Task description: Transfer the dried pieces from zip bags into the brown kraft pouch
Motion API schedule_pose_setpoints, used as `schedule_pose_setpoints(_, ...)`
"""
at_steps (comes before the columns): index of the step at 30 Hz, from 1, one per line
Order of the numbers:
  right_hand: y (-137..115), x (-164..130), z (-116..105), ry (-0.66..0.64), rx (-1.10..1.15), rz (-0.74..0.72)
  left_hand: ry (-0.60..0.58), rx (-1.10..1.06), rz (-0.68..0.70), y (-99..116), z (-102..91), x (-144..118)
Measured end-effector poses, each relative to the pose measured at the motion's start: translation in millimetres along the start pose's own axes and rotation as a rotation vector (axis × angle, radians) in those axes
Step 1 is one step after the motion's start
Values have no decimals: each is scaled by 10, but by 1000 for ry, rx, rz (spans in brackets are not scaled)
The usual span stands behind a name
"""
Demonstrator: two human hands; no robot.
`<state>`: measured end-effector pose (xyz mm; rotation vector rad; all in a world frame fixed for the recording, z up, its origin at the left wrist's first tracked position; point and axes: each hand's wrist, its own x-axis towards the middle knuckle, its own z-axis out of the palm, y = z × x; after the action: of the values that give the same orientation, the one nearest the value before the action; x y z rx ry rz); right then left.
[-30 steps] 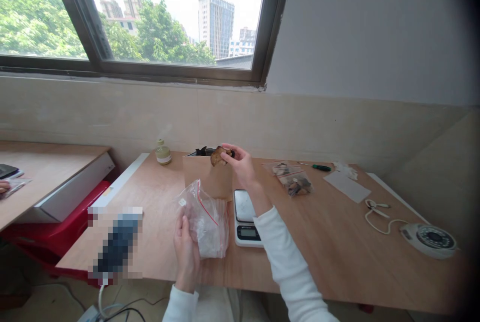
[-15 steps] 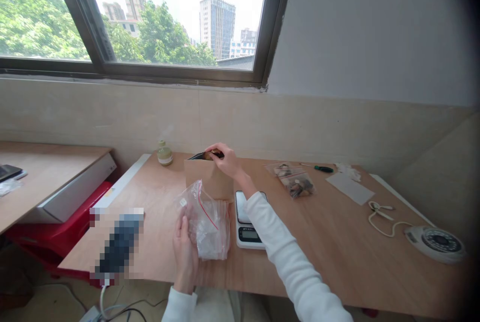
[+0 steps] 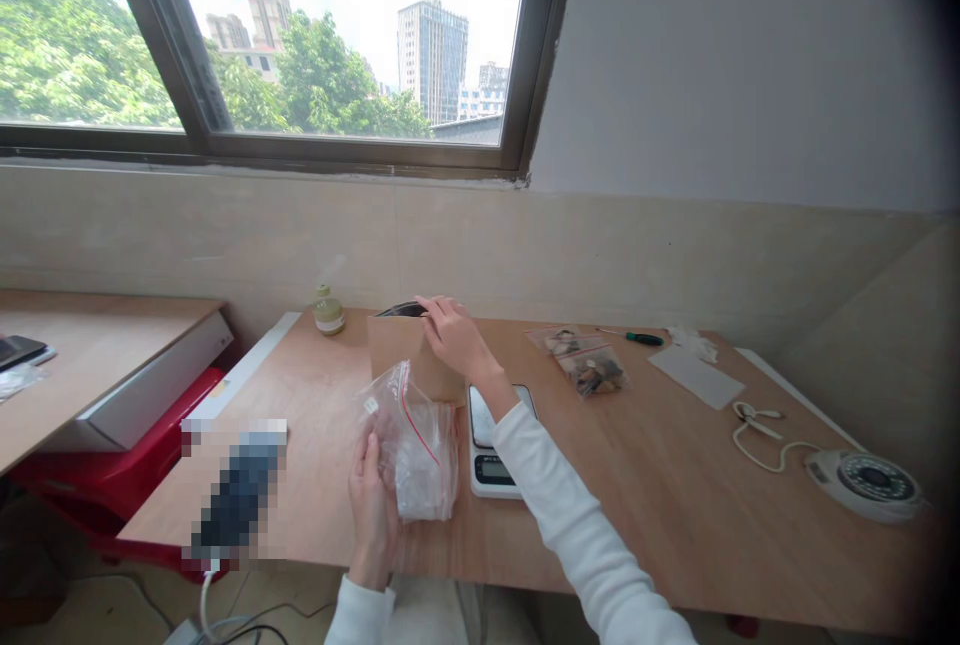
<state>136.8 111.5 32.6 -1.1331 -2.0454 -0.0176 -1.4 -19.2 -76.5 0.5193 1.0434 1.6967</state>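
Observation:
My left hand (image 3: 369,505) is closed on the side of a clear zip bag (image 3: 390,425) with a red seal line, held upright. A stack of clear zip bags (image 3: 427,485) lies beside and behind it. My right hand (image 3: 457,335) is at the mouth of a standing brown paper bag (image 3: 397,345) with a dark lining. Its fingers bend over the opening, and their tips are hidden, so what they hold does not show. Under my right forearm stands a white kitchen scale (image 3: 491,473), partly covered by the sleeve.
Two filled zip bags (image 3: 596,372) lie right of the scale. Further right are a green-handled screwdriver (image 3: 643,338), a white sheet (image 3: 696,375) and a dome camera (image 3: 862,485) with its cable. A small bottle (image 3: 328,313) stands back left; a blurred-out dark object (image 3: 240,485) lies front left.
My right hand has dipped lower into the paper bag's mouth, and the brown piece seen at its fingers is now out of sight. The left hand keeps the zip bag in place.

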Motion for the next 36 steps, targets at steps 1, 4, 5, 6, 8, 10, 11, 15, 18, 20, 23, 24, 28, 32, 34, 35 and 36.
schedule_pose_setpoints(1, -21, -36, -22, 39, 20, 25, -9, 2, 2, 4, 3, -2)
schedule_pose_setpoints(4, -115, -225, -120, 143, 163, 132, -42, 14, 20, -1, 14, -4)
schedule_pose_setpoints(5, -155, -314, -151, 163, 235, 181, -46, 21, 28, -11, 18, -4)
schedule_pose_setpoints(6, -197, -411, -176, 160, 313, 233, -51, 28, 31, -26, 22, -6)
schedule_pose_setpoints(8, -268, -604, -196, 80, 459, 329, -60, 46, 24, -61, 32, -16)
schedule_pose_setpoints(10, -302, -755, -176, -51, 571, 391, -68, 89, 11, -86, 46, -42)
schedule_pose_setpoints(11, -302, -805, -157, -83, 619, 418, -81, 125, 10, -87, 55, -60)
schedule_pose_setpoints(15, -252, -865, -67, 85, 754, 523, -194, 310, 60, -11, 99, -133)
schedule_pose_setpoints(18, -271, -939, -16, 215, 801, 589, -212, 397, 115, 59, 116, -150)
schedule_pose_setpoints(20, -332, -1073, 14, 219, 868, 643, -193, 430, 149, 72, 105, -139)
schedule_pose_setpoints(23, -459, -1353, 52, 129, 1028, 719, -191, 429, 185, 41, 66, -110)
schedule_pose_setpoints(24, -500, -1442, 60, 89, 1079, 730, -197, 417, 193, 23, 53, -103)
schedule_pose_setpoints(28, -577, -1660, 61, -41, 1192, 734, -203, 399, 188, -24, 35, -96)
schedule_pose_setpoints(32, -364, -1706, 14, -126, 1201, 701, -185, 435, 168, 7, 39, -97)
schedule_pose_setpoints(34, -89, -1720, -43, -89, 1084, 685, -164, 482, 163, 43, 11, -77)
schedule_pose_setpoints(35, 87, -1728, -85, -25, 973, 687, -159, 510, 152, 58, -17, -58)
schedule_pose_setpoints(36, 278, -1735, -136, 100, 793, 697, -155, 536, 141, 66, -54, -33)
